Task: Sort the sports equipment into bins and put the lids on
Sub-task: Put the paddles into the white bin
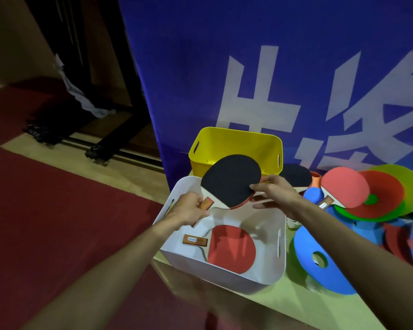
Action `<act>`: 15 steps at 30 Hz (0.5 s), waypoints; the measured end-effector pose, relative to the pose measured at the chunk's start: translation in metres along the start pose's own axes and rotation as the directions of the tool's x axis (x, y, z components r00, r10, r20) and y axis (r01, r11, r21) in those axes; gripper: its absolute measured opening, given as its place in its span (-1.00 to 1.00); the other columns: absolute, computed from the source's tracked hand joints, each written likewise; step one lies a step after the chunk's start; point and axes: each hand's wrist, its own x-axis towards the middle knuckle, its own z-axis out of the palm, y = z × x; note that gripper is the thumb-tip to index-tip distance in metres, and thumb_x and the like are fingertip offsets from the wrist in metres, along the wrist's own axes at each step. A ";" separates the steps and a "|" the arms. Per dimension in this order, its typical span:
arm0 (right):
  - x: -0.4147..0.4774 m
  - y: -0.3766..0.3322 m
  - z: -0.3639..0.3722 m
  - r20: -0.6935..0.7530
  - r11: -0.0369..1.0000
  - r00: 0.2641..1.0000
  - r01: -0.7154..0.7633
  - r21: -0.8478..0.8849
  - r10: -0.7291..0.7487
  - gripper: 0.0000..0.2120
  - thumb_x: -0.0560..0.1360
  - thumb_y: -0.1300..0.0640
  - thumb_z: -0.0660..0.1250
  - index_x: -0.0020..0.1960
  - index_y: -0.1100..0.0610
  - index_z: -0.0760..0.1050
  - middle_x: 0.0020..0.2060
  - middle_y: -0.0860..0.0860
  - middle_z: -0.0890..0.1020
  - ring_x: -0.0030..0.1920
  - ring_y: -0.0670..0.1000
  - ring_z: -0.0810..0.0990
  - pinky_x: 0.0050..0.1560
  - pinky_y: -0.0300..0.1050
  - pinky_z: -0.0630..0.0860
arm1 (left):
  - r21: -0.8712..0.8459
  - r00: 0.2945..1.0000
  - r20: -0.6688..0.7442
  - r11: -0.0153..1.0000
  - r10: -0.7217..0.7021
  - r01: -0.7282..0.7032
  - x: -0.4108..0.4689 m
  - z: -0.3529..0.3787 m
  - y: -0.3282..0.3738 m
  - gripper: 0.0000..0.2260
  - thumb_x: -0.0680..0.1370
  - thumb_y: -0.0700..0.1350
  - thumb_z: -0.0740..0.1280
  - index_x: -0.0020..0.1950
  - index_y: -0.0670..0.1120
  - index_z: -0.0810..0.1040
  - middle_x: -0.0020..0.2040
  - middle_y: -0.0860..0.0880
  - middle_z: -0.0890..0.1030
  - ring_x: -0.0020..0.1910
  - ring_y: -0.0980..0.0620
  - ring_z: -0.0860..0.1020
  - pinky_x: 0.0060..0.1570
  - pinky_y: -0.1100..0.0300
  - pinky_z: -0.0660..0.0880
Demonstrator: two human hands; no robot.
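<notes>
1. Blue banner [272,67]: backdrop, well past the fingertips. Ignore it.
2. White bin [212,275]: directly under both sets of fingers. Yellow bin [224,141] sits just beyond them; I can't see its floor from here.
3. Flat discs [386,186]: piled to the right of the right fingers, with two more paddles [343,189] lying on and beside them.
4. Held paddle [231,179]: black face up, over the white bin's far end. Left hand [188,208] has its fingers wrapped round the handle. Right hand [277,191] pinches the blade edge with thumb and forefinger, other fingers splayed underneath.
5. Binned paddle [231,248]: red face up, below and nearer than the fingers.
6. My call: release the right pinch first and lower with the left. Lay it flat on or beside the red one so the stack stays low enough for a lid to seat.
</notes>
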 end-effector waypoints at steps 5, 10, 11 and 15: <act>0.005 0.003 -0.010 -0.177 0.900 0.971 0.071 -0.429 -0.161 -0.74 0.50 0.21 0.34 0.18 0.18 0.42 -0.11 0.16 0.63 -0.16 0.12 0.66 -0.29 -0.02 0.64 | 0.210 0.993 0.118 0.977 0.013 -0.038 0.005 -0.015 -0.019 -0.85 0.46 -0.16 0.44 -0.04 -0.19 0.54 -0.04 -0.18 0.61 -0.02 -0.13 0.60 -0.09 0.05 0.51; -0.005 0.009 -0.007 -0.069 0.890 0.981 0.131 -0.436 -0.179 -0.79 0.52 0.24 0.29 0.15 0.20 0.46 -0.26 0.03 0.61 -0.24 0.07 0.66 -0.32 -0.01 0.63 | 0.395 0.973 0.232 0.913 0.008 -0.102 0.025 -0.008 -0.024 -0.82 0.44 -0.20 0.43 -0.07 -0.11 0.45 -0.08 -0.08 0.54 -0.12 -0.02 0.50 -0.23 0.14 0.41; -0.006 0.011 -0.006 -0.065 0.893 0.982 0.134 -0.429 -0.178 -0.80 0.52 0.25 0.28 0.15 0.21 0.46 -0.27 0.02 0.59 -0.25 0.07 0.65 -0.31 0.00 0.62 | 0.403 0.968 0.251 0.908 0.009 -0.113 0.030 -0.006 -0.024 -0.81 0.45 -0.20 0.43 -0.07 -0.10 0.42 -0.10 -0.06 0.51 -0.13 0.00 0.48 -0.25 0.19 0.37; -0.006 0.019 -0.005 -0.104 0.916 0.977 0.132 -0.380 -0.184 -0.82 0.53 0.26 0.28 0.13 0.22 0.48 -0.29 0.04 0.58 -0.26 0.10 0.65 -0.32 0.00 0.61 | 0.408 0.944 0.330 0.897 0.027 -0.168 0.045 -0.009 -0.033 -0.78 0.44 -0.20 0.44 -0.05 -0.09 0.42 -0.11 -0.04 0.52 -0.11 -0.01 0.49 -0.21 0.17 0.41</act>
